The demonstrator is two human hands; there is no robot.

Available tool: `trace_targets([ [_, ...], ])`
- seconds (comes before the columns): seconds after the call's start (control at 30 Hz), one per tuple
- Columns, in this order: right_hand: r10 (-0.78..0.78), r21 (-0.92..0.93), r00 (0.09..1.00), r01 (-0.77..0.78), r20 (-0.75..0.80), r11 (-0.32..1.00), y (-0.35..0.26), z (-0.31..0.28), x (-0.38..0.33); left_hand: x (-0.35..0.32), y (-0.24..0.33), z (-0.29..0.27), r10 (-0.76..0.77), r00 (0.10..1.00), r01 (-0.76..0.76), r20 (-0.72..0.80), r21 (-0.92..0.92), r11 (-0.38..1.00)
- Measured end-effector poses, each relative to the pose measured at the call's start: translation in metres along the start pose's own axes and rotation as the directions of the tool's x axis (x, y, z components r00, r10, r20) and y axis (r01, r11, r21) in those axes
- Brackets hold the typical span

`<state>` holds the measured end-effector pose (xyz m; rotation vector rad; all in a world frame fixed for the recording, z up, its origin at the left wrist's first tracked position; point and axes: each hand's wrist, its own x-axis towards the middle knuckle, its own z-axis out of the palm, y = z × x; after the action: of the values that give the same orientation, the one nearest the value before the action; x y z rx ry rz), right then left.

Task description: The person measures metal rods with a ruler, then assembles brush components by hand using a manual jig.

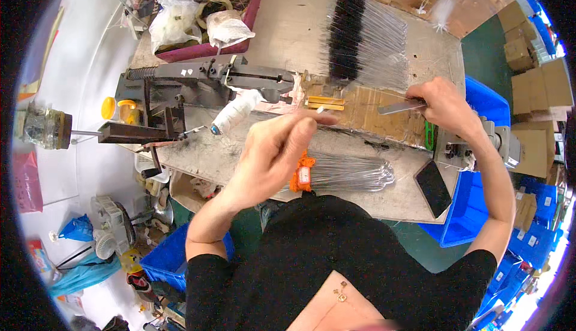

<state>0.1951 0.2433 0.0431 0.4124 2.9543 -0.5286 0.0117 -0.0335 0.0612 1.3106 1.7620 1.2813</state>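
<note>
My left hand [270, 156] is over the middle of the workbench, its fingers closed together toward a small yellow bar [326, 103] on a brown board [378, 110]. Whatever lies between those fingertips is too small to make out. In my right hand [445, 106] is a flat metal strip [401, 108], gripped at one end and pointing left over the board. Beyond the hands lies a row of wire-stemmed brushes, with black bristles [347, 34] and bare wire stems [387, 46]. Nearer me rests a bundle of looped wires [354, 172] beside an orange tie [303, 172].
A dark metal machine [198, 82] with a white thread spool [237, 112] occupies the left. Behind it, a maroon tray [253, 16] holds plastic bags and tape. A black phone [433, 189] and a green clip-like piece [429, 135] lie right; a blue bin [462, 217] stands beyond the edge.
</note>
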Motion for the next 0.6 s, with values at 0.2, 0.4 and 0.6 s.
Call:
trace_targets([
  [0.2,0.102,-0.031,0.994,-0.103,-0.031,0.994,0.06,-0.006,0.042,0.046,0.009,0.051,0.261,0.961,-0.251,0.087,0.666,0.703],
  [0.4,-0.027,-0.132,0.989,0.008,-0.146,0.991,0.105,0.015,0.063,0.123,-0.005,0.089,0.144,0.935,-0.336,0.324,0.681,0.651],
  [0.6,-0.092,0.22,0.975,0.136,-0.2,0.966,-0.002,-0.001,0.003,0.091,-0.006,0.025,0.09,0.954,-0.256,0.285,0.624,0.739],
])
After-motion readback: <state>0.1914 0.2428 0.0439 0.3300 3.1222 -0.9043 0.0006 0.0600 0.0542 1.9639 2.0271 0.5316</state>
